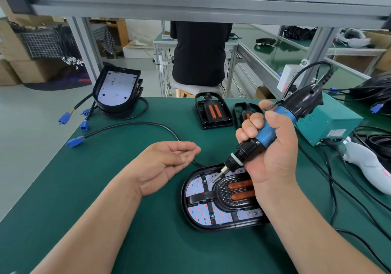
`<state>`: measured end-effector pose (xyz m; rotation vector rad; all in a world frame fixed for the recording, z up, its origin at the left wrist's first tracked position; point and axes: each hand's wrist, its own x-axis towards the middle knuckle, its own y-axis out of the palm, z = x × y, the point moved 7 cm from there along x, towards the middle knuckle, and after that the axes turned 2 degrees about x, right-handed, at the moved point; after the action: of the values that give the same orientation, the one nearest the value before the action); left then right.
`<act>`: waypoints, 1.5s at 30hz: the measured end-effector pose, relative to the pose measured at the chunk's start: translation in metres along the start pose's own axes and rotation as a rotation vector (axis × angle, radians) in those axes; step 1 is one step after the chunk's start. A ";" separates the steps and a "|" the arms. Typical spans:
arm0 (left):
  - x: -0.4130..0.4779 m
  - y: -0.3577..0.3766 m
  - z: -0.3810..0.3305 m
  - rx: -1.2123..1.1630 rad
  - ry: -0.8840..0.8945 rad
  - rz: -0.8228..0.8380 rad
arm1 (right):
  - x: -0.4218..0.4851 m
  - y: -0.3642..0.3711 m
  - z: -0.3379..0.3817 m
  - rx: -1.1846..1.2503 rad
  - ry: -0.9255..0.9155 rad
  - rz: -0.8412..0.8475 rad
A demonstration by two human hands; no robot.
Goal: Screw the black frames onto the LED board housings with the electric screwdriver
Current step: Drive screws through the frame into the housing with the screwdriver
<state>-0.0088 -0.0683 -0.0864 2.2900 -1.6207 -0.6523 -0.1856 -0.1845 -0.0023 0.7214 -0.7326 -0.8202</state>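
An LED board housing (191, 212) lies on the green mat in front of me, its white board dotted with red LEDs. A black frame (208, 195) with two orange heater tubes sits on it. My right hand (273, 153) grips the blue and black electric screwdriver (264, 134), tilted so that its bit hangs just above the frame's upper left part. My left hand (167, 163) hovers palm up to the left of the housing, fingers loosely bent, thumb against the fingers; I cannot see anything in it.
Several stacked housings (118, 89) with cables and blue connectors stand at the back left. Spare black frames (212, 110) lie at the back centre. A teal power box (328, 123) and cables fill the right side. A person in black sits beyond the table.
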 end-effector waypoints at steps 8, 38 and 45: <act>-0.001 -0.003 -0.008 0.008 0.080 -0.082 | 0.000 -0.001 0.000 -0.006 -0.003 -0.010; -0.012 0.023 -0.016 0.363 0.199 0.013 | 0.005 -0.019 0.009 0.069 -0.091 -0.159; -0.014 0.034 -0.009 0.316 0.189 0.104 | 0.007 -0.022 0.013 0.058 -0.139 -0.189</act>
<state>-0.0361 -0.0672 -0.0607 2.3694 -1.8424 -0.1568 -0.2005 -0.2044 -0.0104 0.8000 -0.8238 -1.0322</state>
